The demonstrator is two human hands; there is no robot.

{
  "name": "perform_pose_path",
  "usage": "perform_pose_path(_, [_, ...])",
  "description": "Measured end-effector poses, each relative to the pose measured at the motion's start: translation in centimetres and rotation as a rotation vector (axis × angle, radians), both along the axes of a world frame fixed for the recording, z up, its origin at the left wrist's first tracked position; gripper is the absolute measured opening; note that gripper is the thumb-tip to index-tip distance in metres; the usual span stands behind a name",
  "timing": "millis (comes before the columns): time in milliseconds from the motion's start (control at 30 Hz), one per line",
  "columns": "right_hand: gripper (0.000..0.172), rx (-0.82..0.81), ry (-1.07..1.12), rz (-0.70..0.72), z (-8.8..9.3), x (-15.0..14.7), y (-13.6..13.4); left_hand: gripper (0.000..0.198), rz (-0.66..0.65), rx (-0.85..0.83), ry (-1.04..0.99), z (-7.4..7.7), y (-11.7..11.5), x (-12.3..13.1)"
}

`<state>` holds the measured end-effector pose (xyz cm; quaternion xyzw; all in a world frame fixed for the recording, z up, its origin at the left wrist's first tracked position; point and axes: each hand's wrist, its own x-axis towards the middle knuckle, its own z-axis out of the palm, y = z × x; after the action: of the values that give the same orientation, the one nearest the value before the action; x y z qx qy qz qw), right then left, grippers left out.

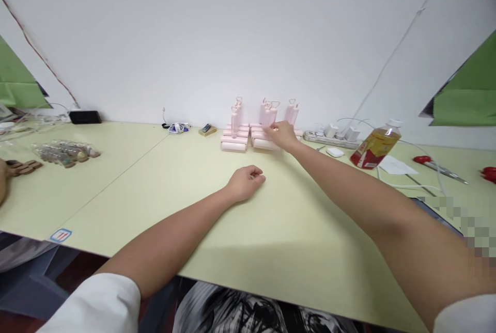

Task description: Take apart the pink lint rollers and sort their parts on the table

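Several pale pink lint rollers stand in two groups against the wall, handles upward with loops on top. The left group's front lint roller [234, 143] stands apart from my hands. At the right group, my right hand [283, 136] reaches out with its fingers closed around the lower handle of the front lint roller [263, 143]; the fingers partly hide that handle. My left hand [245, 184] rests on the pale yellow-green table [302, 250] nearer to me, its fingers curled in with nothing visible in them.
Right of the rollers lie a power strip [333, 139] with plugs, a drink bottle [376, 144], a white case [335, 152] and a red-handled screwdriver [439, 168]. Leftward are a coiled cable [177, 128], a small wooden block [207, 130], a black device [85, 116] and bagged items [64, 152].
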<state>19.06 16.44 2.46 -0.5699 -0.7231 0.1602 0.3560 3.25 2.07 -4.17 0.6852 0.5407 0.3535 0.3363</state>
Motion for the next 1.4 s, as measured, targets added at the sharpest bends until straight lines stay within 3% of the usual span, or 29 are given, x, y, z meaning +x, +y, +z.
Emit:
perform_pose_path(100, [0.035,0.072,0.324,-0.016,0.3,0.4,-3.2,0.05,0.069,-0.076,-0.179,0.2,0.3,0.1])
perform_pose_path(200, [0.045,-0.131,0.741,0.175,-0.4,0.5,-8.1,0.069,-0.026,-0.137,-0.421,0.4,0.1,0.5])
perform_pose_path(333, [0.046,-0.358,0.937,0.304,-1.8,1.5,-14.4,0.061,-0.309,-0.112,-0.612,0.8,-0.9,1.0])
perform_pose_path(433, [0.043,-0.373,1.07,0.244,-2.5,3.0,-16.8,0.058,-0.356,-0.136,-0.635,1.1,-1.4,1.3])
perform_pose_path(667, [0.037,-0.439,1.349,0.143,-2.6,3.9,-17.8,0.055,-0.351,-0.037,-0.546,1.6,-1.6,1.0])
perform_pose_path(933, [0.043,-0.423,1.284,0.182,-3.1,3.3,-18.1,0.053,-0.317,-0.006,-0.53,0.4,-1.2,0.8])
perform_pose_path(1200, [0.043,-0.373,1.338,0.166,-2.8,3.3,-18.0,0.048,-0.301,0.023,-0.574,1.1,-1.4,1.3])
perform_pose_path(1400, [0.033,-0.205,1.523,-0.008,-1.4,6.1,-15.5,0.038,-0.097,0.057,-0.394,1.5,-0.5,-0.8])
